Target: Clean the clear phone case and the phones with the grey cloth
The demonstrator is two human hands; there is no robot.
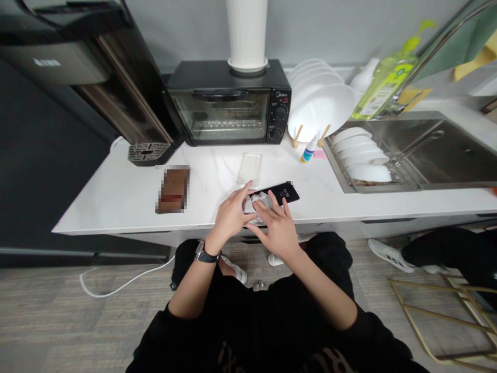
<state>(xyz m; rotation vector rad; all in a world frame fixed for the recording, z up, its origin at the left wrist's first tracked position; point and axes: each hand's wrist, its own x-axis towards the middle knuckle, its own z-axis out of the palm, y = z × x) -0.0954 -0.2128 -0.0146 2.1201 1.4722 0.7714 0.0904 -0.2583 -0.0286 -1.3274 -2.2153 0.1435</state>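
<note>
In the head view, a black smartphone [280, 193] lies on the white desk [108, 207] at lower centre, its long axis slanting toward the upper right. The left hand [231, 216] and right hand [274, 230] close their fingers on a white cloth [255, 203] at its near end, the right hand nearer. A clear phone case [249, 169] lies just beyond.
</note>
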